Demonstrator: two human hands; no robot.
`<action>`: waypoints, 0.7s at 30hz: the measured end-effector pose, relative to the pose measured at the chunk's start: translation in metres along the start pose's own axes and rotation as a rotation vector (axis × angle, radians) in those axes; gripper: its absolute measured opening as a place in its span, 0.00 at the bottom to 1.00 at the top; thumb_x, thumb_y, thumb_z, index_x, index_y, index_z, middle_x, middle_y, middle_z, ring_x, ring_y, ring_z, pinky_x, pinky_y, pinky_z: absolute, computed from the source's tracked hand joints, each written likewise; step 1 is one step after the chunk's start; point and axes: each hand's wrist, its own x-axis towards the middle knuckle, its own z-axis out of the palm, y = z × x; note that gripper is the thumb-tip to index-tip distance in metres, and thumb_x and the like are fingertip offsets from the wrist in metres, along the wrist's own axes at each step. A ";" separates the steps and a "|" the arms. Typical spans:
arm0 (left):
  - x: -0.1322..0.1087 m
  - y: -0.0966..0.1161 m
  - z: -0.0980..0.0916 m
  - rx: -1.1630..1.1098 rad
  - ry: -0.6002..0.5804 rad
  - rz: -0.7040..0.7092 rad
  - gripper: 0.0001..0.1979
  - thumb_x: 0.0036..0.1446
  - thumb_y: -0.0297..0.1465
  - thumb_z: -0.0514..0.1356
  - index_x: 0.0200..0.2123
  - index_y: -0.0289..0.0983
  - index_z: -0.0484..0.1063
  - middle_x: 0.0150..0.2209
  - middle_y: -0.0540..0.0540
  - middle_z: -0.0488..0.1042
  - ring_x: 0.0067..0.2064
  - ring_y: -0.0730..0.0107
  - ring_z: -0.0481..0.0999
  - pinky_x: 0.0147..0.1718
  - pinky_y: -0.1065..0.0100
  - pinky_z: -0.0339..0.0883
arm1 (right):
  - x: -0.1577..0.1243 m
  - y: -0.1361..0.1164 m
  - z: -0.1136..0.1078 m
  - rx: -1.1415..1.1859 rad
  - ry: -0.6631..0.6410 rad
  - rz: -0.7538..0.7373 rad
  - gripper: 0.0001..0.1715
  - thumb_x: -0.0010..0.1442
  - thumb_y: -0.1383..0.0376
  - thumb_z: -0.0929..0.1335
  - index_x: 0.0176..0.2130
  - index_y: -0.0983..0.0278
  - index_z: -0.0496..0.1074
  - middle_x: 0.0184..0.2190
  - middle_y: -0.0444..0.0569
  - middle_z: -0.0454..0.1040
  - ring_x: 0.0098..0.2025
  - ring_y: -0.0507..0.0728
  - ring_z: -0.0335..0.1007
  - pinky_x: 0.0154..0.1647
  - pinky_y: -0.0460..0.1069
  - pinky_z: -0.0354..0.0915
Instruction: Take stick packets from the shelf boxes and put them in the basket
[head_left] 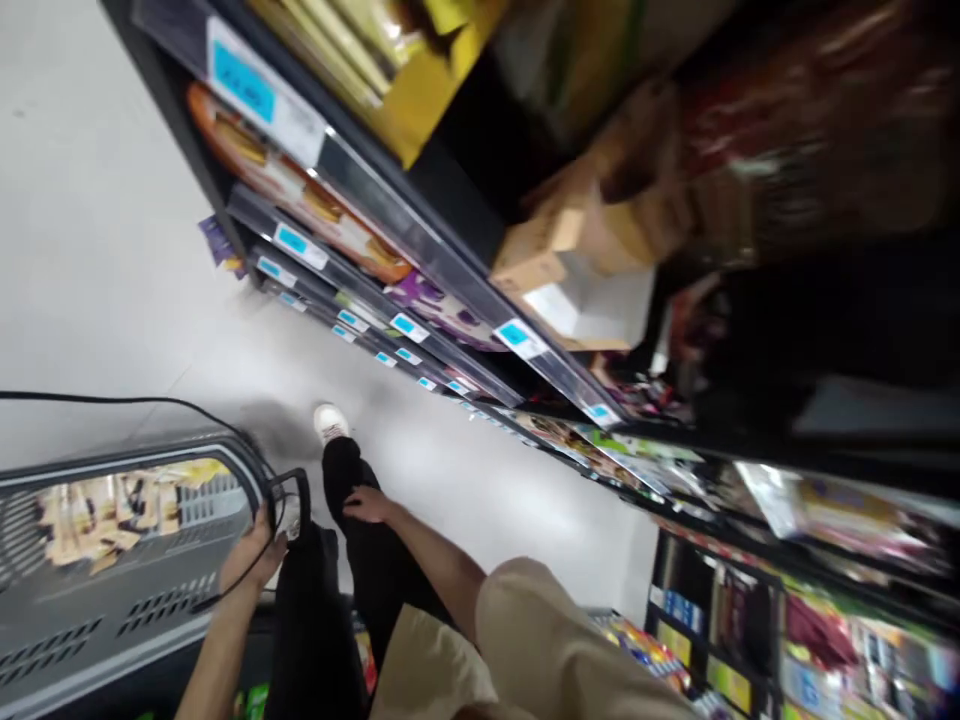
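My left hand (251, 555) is closed on the near end of a grey slotted shopping basket (135, 595), with its fingers around the rim beside a black handle (300, 495). In the basket lie several beige and yellow packets (112, 510). A thin black cord crosses over the basket's end and my left hand. My right hand (366, 504) hangs loose in front of my dark trousers, with nothing in it and its fingers apart.
A tall dark shelf rack (420, 240) with blue-white price labels runs diagonally along the right. An open cardboard box (592, 270) and yellow packs (420, 100) stand on its upper shelves. More stocked shelves (720, 610) are at lower right. The floor (82, 250) is pale grey.
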 end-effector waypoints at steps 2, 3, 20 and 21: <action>-0.017 0.012 -0.010 0.066 -0.047 0.011 0.31 0.69 0.42 0.48 0.70 0.35 0.59 0.43 0.33 0.83 0.45 0.45 0.85 0.44 0.54 0.75 | -0.022 0.013 0.008 0.032 -0.027 0.030 0.18 0.48 0.65 0.76 0.15 0.57 0.69 0.21 0.39 0.71 0.39 0.60 0.78 0.43 0.52 0.71; -0.027 0.017 -0.013 0.094 -0.062 0.031 0.31 0.70 0.42 0.46 0.71 0.35 0.59 0.44 0.32 0.83 0.46 0.44 0.85 0.46 0.53 0.74 | -0.032 0.018 0.010 0.048 -0.031 0.041 0.18 0.46 0.66 0.77 0.15 0.58 0.68 0.21 0.39 0.70 0.39 0.60 0.78 0.43 0.53 0.71; -0.125 0.046 0.001 0.449 -0.383 0.391 0.27 0.68 0.29 0.44 0.65 0.33 0.69 0.59 0.31 0.78 0.62 0.53 0.78 0.62 0.55 0.68 | -0.171 -0.027 -0.305 0.293 1.531 -0.204 0.32 0.66 0.51 0.67 0.62 0.63 0.64 0.56 0.57 0.72 0.42 0.54 0.73 0.42 0.50 0.71; -0.133 0.053 0.001 0.500 -0.437 0.422 0.26 0.67 0.28 0.46 0.63 0.34 0.72 0.58 0.31 0.79 0.61 0.51 0.78 0.61 0.54 0.68 | -0.175 -0.032 -0.327 0.226 1.581 -0.161 0.35 0.66 0.51 0.68 0.66 0.64 0.61 0.58 0.59 0.70 0.47 0.57 0.73 0.46 0.51 0.71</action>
